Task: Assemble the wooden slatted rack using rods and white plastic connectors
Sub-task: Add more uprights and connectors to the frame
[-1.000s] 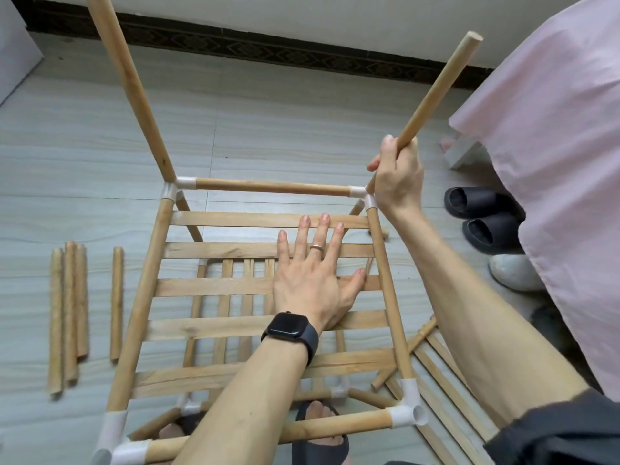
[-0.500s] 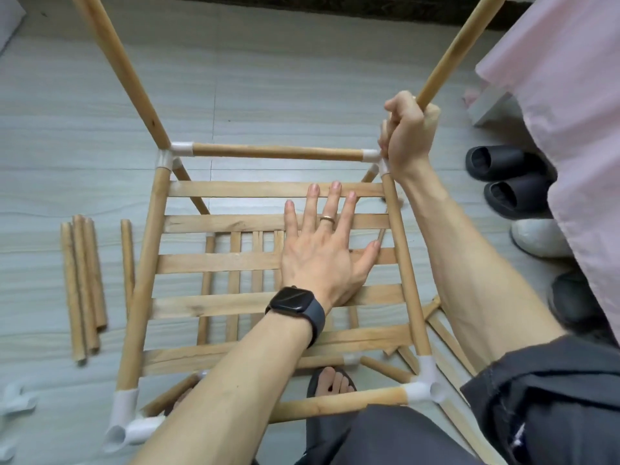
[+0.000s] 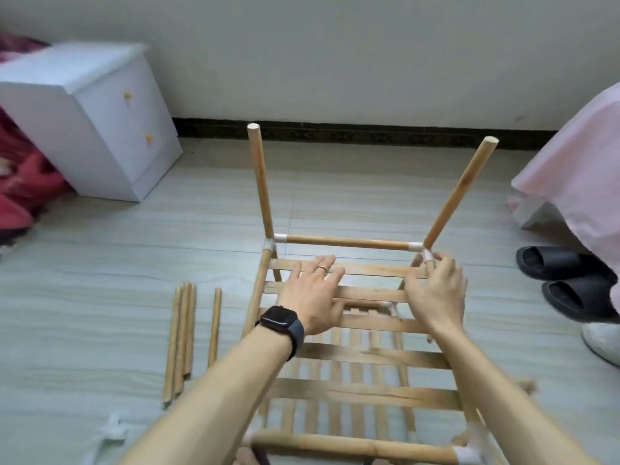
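Observation:
The wooden slatted rack (image 3: 369,394) stands on the floor in front of me, with a second slatted layer below it. White plastic connectors (image 3: 417,247) join its corner rods. Two upright rods rise from the far corners, the left rod (image 3: 260,179) and the tilted right rod (image 3: 459,193). My left hand (image 3: 312,297), which wears a watch and a ring, lies flat on the far slats with its fingers spread. Beside the far right corner is my right hand (image 3: 436,293), fingers loosely extended. Its fingertips touch the connector there, and it holds nothing.
Several loose rods (image 3: 181,337) lie on the floor left of the rack, with loose white connectors (image 3: 112,431) nearer to me. A white cabinet (image 3: 100,129) stands at the back left. Black slippers (image 3: 570,280) and a pink cloth (image 3: 577,169) are on the right.
My right hand has let go of the right upright rod and dropped to the corner connector. My head has lifted, so the wall and cabinet show. The left hand stays on the slats.

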